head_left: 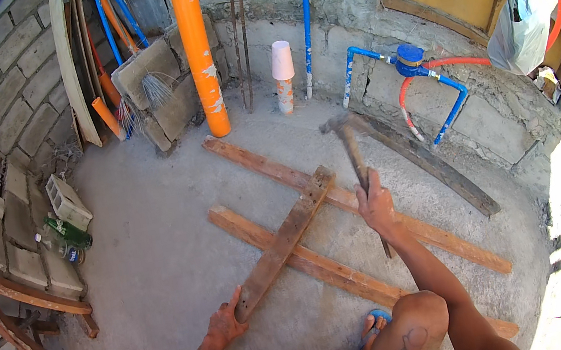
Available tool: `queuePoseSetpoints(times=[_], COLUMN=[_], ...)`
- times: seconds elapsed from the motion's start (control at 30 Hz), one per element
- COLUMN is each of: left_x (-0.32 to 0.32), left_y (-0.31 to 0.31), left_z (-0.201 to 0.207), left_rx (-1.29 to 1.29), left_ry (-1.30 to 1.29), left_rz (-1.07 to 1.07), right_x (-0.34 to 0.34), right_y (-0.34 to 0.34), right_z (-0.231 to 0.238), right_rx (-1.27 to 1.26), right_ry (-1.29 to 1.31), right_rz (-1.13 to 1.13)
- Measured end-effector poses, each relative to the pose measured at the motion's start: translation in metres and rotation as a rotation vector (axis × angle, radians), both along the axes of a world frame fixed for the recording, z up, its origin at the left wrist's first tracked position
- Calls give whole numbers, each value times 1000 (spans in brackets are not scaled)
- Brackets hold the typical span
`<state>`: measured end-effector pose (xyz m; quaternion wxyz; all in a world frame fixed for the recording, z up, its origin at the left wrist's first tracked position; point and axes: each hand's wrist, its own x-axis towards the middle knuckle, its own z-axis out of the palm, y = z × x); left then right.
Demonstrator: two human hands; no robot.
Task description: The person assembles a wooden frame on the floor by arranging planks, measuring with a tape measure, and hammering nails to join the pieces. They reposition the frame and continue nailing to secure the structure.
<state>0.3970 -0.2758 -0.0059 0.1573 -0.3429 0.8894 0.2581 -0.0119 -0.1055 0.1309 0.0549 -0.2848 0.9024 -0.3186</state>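
My right hand point(376, 205) is closed round the wooden handle of a hammer point(352, 148). The hammer's head, smeared by motion, is raised beyond the hand. A brown wooden plank point(284, 239) lies crosswise over two longer pieces of lumber, the farther one point(424, 234) and the nearer one point(323, 272). The plank's far end overlaps the farther piece. My left hand point(225, 323) grips the plank near its close end, thumb along the edge. Some of its fingers are hidden.
A dark weathered board point(431, 163) lies along the right wall. An orange pipe point(198, 55), a pink cup on a pipe stub point(281, 61) and blue pipes with a water meter point(410, 58) stand at the back. Bottles point(67, 233) and a hollow block point(68, 201) sit left.
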Motion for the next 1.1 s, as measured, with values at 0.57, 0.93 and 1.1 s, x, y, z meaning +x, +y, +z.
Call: queuePoseSetpoints(times=[0.57,0.93,1.1], left_x=[-11,-12,-10], left_y=[-13,-17,-14], left_z=[-2,8,-3], left_rx=[40,55,53], left_ry=[-68,-35,-28], left_rz=[-6,-13,14], right_x=[-25,-18,-26], right_y=[-8,61,20], right_z=[78,117,238], right_rx=[-1076,-928,-1603], right_ry=[444,157,550], right_rz=[43,110,305])
